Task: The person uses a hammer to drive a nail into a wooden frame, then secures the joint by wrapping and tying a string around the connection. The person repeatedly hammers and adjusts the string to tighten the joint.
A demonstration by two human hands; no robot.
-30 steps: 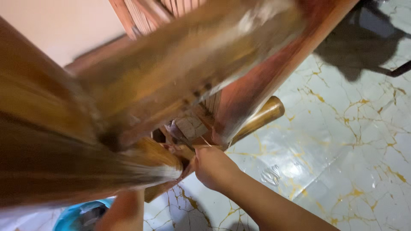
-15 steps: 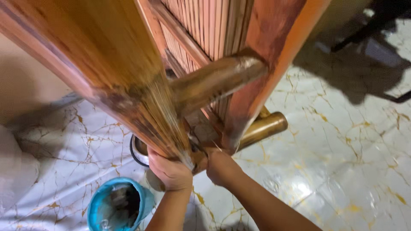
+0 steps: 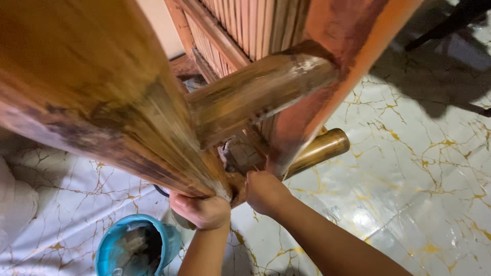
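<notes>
So the biggest thing here is the reddish-brown wooden furniture frame with slatted panels and round rails (image 3: 153, 107), basically filling the whole top of the view, and I'll use it as the landmark for everything else. Under and around the frame is the glossy white marble-look floor with gold veins (image 3: 409, 168), which runs out to the right of the frame and also shows at the lower left of it. Poking out from behind the frame's right-hand post, low down, is a shiny brass-coloured round tube (image 3: 319, 151), angled up to the right and sitting just above the floor. Below the frame's left rail, near the bottom edge, there's a blue plastic bucket with dark grimy stuff inside (image 3: 134, 250), standing on the floor. A dark curved rim of something peeks out between bucket and frame, can't tell what it is. Now the hands: the left hand (image 3: 202, 210) is right under the bottom end of the frame's big left rail, fingers curled in and pressed up against the wood, though whether it's pinching anything I can't tell. The right hand (image 3: 265, 191) is just beside it, at the foot of the frame's right post, closed into a loose fist with the fingertips tucked in against the wood where the pieces join; what it grips, if anything, is hidden.
</notes>
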